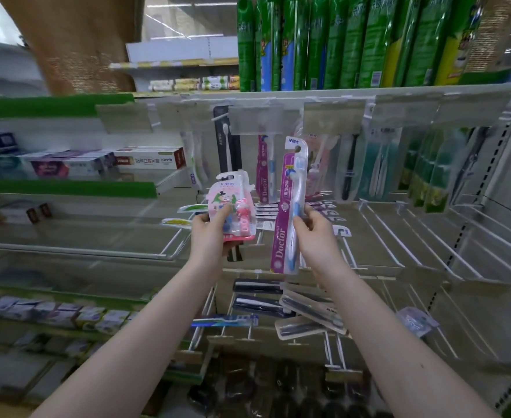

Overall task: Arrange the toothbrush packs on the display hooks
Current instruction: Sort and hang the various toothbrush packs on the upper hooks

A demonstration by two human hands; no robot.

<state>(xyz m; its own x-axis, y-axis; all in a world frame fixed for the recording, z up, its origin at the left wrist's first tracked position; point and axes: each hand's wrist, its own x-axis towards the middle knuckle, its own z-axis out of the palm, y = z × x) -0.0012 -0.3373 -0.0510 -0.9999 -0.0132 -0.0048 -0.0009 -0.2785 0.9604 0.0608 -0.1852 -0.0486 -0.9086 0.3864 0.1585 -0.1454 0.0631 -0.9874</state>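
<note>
Purple card under a clear plastic blister is probably making the long purple toothbrush pack (pixel 289 206) light, stiff along its length and slightly slick, so it is likely flexing rather than breaking if squeezed. A grip low on the card edges, as now, is leaving the punched hanging hole at the top free for a hook. The right hand (pixel 316 233) is pinching this pack by its lower half, fingers and thumb closing on it, holding it upright in front of the shelving. The pack is showing a blue-and-white brush, the word "Doctor" in white down the card, and a pale blue header tab.

The left hand (pixel 210 235) is grasping a shorter pink toothbrush pack (pixel 233 203), a child's design with cartoon figures. It seems equally light, with a bulkier blister. It is sitting just beside the purple one, with a gap between them.

Behind both, a matching hanging purple pack (pixel 266 176) is dangling from the top row. To the right, long white wire hooks (pixel 414 236) are jutting forward. Lower down, dark flat packs (pixel 260 297) are lying loose, though blur is making their contents hard to read.
</note>
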